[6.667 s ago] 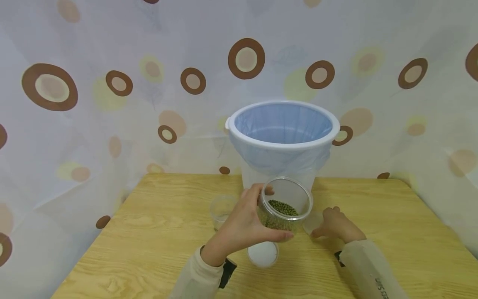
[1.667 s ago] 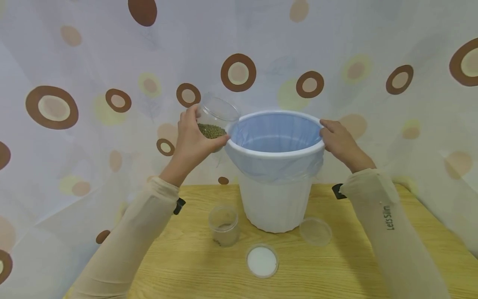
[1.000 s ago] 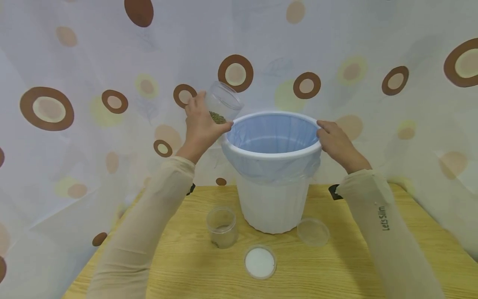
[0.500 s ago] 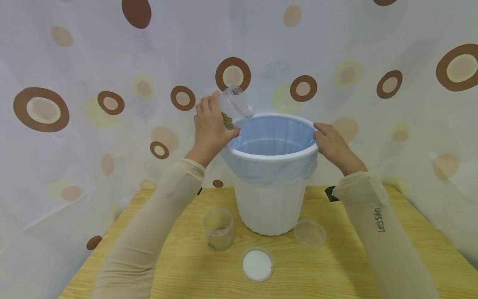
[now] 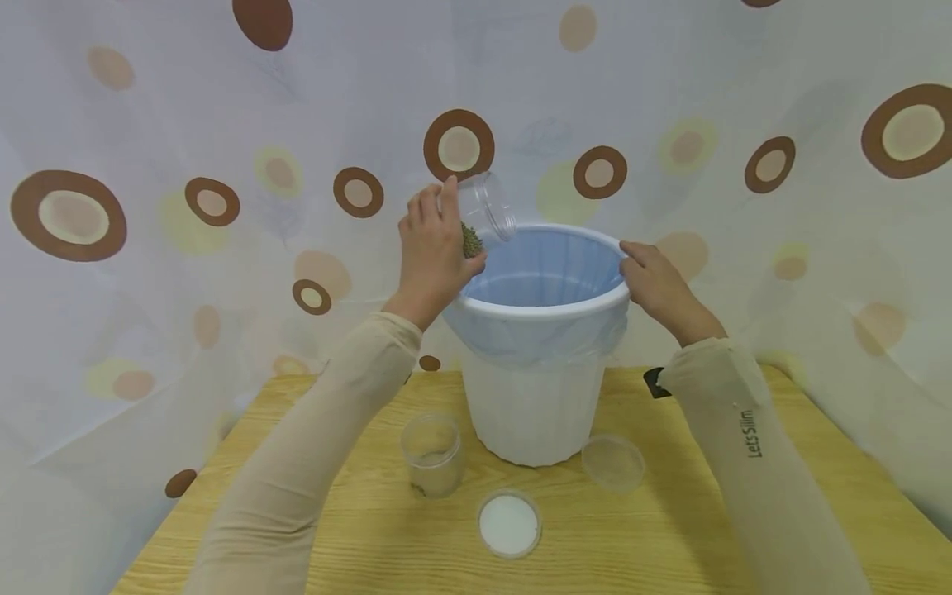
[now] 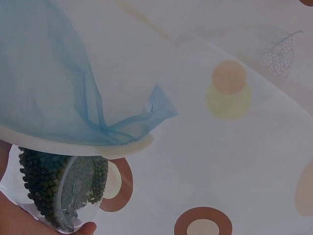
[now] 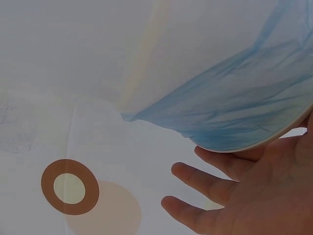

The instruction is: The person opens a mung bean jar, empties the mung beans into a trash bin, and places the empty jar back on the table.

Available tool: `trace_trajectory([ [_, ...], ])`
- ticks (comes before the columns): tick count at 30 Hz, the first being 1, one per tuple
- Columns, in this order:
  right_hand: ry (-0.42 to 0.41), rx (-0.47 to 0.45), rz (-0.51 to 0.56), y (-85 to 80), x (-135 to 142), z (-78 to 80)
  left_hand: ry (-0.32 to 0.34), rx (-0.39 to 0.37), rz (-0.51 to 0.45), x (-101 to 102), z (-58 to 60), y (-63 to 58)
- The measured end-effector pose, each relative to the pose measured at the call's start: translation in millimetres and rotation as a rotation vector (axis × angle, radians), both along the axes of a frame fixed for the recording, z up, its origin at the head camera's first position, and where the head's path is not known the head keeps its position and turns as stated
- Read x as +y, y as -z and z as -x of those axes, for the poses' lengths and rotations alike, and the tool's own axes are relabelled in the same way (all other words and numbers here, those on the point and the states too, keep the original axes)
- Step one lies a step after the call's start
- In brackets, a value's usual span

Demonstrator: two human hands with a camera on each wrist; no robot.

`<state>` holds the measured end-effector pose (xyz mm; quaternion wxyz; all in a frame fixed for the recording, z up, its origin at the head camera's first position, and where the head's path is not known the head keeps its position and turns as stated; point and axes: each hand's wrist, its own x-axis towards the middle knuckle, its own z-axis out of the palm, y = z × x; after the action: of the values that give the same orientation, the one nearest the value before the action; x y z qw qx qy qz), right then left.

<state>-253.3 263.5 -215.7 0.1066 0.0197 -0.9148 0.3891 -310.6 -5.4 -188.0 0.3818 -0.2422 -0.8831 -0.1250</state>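
Observation:
My left hand grips a clear plastic jar, tilted with its mouth to the right over the bin's left rim. Green mung beans lie in its lower part; the left wrist view also shows beans through the jar wall. No falling beans can be made out. At the other side, my right hand holds the rim of the white trash bin, several fingers spread outside and below it. A blue bag lines the bin and folds over its rim. The right thumb is mostly hidden.
A second clear jar with a little dark residue stands left of the bin. In front lies a round lid with a white disc; a clear lid lies at right. All rest on a wooden table before a patterned sheet.
The left hand has lifted the bean jar from above the table to the bin's left rim, tilting it further. The right hand has left the clear lid and taken the bin's right rim.

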Motion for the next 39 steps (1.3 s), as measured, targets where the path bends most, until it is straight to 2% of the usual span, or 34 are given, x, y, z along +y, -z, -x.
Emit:
trace_trajectory([
  [9,0.0,0.012,-0.005,-0.7,-1.0,3.0,-0.024,0.047,0.051,1.5,4.7,4.4],
  [25,0.011,0.007,0.006,3.4,0.9,3.3,-0.045,0.031,0.106,5.1,3.0,8.8],
  [32,0.028,0.021,-0.004,3.6,1.9,5.7,-0.079,0.035,0.124,7.9,3.1,8.7],
  [39,-0.006,0.023,0.012,3.5,1.6,4.1,-0.103,0.043,0.165,8.7,1.3,7.2],
])
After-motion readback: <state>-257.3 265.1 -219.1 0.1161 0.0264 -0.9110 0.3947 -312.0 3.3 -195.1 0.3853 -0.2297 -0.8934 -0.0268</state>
